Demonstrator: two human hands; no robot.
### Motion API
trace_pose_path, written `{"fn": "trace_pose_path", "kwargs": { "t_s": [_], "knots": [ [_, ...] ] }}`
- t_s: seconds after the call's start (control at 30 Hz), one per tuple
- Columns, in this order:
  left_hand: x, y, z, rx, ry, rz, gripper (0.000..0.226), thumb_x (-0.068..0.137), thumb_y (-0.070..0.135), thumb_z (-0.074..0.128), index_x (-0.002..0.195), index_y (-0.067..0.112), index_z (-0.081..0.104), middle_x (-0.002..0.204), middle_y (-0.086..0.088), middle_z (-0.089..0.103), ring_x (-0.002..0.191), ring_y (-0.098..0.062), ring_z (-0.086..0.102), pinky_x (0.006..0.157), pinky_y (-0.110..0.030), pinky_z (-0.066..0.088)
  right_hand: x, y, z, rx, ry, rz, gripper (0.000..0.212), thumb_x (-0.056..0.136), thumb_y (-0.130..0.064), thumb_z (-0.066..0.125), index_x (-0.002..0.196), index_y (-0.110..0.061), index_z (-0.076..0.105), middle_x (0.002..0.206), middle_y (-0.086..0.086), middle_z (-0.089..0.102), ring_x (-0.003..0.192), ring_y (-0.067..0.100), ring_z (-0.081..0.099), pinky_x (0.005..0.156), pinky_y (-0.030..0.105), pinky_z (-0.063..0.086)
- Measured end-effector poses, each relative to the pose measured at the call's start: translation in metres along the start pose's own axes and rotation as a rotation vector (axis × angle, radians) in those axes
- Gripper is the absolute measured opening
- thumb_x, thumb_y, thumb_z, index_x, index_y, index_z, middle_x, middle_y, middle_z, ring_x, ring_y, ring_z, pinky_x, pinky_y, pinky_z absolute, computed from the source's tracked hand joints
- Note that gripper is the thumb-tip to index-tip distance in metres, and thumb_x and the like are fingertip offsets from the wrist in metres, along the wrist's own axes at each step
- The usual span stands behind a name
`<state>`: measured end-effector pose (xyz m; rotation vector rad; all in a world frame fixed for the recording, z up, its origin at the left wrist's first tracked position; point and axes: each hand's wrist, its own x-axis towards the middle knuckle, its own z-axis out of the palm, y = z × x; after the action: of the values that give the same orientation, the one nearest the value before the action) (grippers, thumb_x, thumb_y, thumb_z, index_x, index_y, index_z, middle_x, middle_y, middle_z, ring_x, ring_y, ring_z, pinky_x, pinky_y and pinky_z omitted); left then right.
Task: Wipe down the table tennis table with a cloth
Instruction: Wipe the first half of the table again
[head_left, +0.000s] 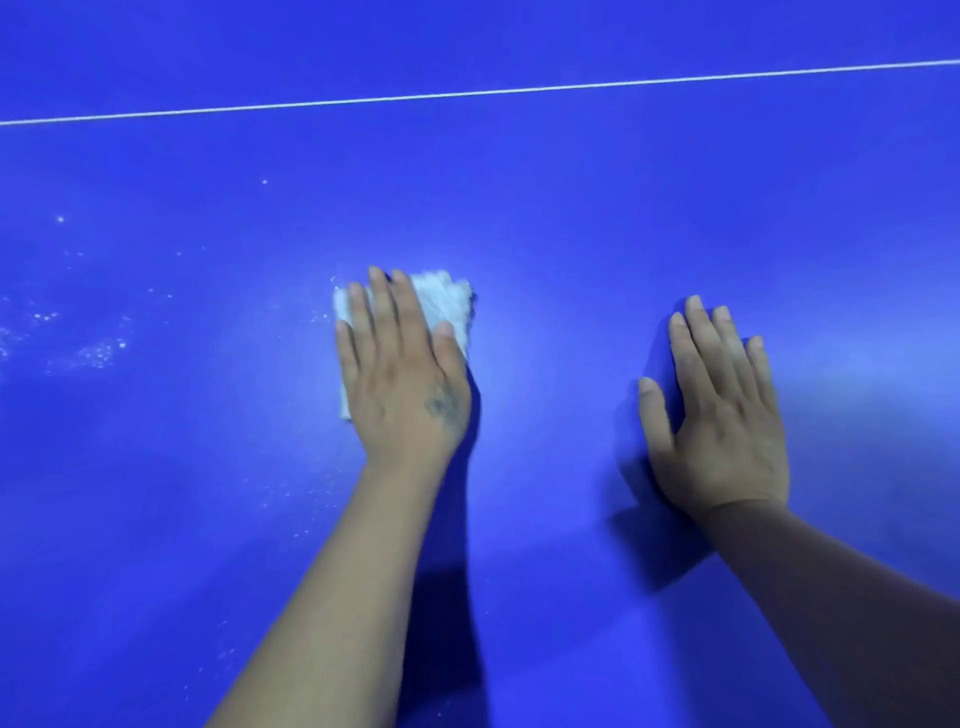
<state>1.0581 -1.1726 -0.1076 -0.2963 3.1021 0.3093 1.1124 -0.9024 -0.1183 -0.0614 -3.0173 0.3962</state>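
Lying under left hand (402, 374): cloth (447, 301)

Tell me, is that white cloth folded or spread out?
Folded, apparently: the cloth forms a compact thick pad, mostly covered by the flat left hand.

Hidden and cut off

The left hand (402, 374) covers most of the white cloth (447, 304); only its far and left edges show. The blue table (571, 208) runs past every edge, and both forearms leave at the bottom.
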Motion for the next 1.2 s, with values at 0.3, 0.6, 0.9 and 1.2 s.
{"fn": "trace_pose_path", "kwargs": {
  "t_s": [0.3,0.6,0.9,1.2],
  "knots": [
    [0.044,0.110,0.023,-0.047,0.032,0.251,0.068,0.111,0.040,0.024,0.171,0.008,0.019,0.179,-0.012,0.014,0.167,-0.032,0.006,0.134,-0.051,0.005,0.000,0.000,-0.001,-0.001,0.016,-0.009,0.066,0.107,-0.041,0.040,0.165,-0.010,0.033,0.176,0.001,0.022,0.164,0.024,0.017,0.133,0.051,0.013],
    [-0.094,0.041,0.003,-0.037,-0.104,0.372,0.064,0.114,0.036,0.031,0.171,0.010,0.017,0.180,-0.008,0.009,0.167,-0.028,0.001,0.135,-0.051,0.011,0.001,0.001,-0.001,0.010,0.002,-0.012,0.065,0.107,-0.039,0.038,0.165,-0.010,0.034,0.176,0.003,0.023,0.164,0.025,0.017,0.133,0.049,0.010],
    [0.023,0.011,0.000,-0.013,0.029,-0.055,0.069,0.111,0.039,0.016,0.170,0.003,0.015,0.179,-0.016,0.010,0.166,-0.035,0.005,0.134,-0.054,0.005,0.001,-0.004,-0.003,0.045,0.027,0.030,0.064,0.108,-0.041,0.038,0.163,-0.010,0.037,0.177,0.007,0.019,0.164,0.023,0.017,0.134,0.042,0.008],
    [-0.063,0.075,0.015,-0.064,-0.013,0.355,0.067,0.114,0.039,0.028,0.170,0.005,0.017,0.179,-0.014,0.012,0.167,-0.032,0.004,0.134,-0.052,0.009,0.002,-0.004,-0.002,0.039,0.019,0.006,0.063,0.106,-0.038,0.039,0.162,-0.008,0.039,0.175,0.011,0.024,0.163,0.028,0.019,0.133,0.050,0.013]
  ]
}}
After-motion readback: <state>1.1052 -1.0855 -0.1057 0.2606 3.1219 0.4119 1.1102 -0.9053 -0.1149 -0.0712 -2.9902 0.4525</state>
